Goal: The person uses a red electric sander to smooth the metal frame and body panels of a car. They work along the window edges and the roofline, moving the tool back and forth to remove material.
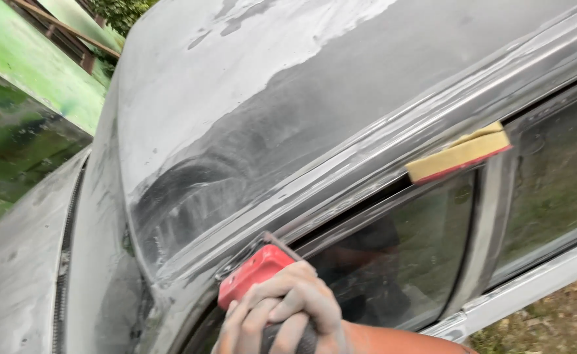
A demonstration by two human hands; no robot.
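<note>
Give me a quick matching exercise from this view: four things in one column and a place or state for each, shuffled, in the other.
Things:
1. red sanding block
2. yellow sponge block
3. car roof
4. green wall

Places or states:
A. upper left, beyond the car
B. resting alone on the rail above the window pillar
C. dull grey, sanded in patches
D. gripped by a hand at the bottom edge

Pairs: 1-D, 2-B, 3-C, 4-A
</note>
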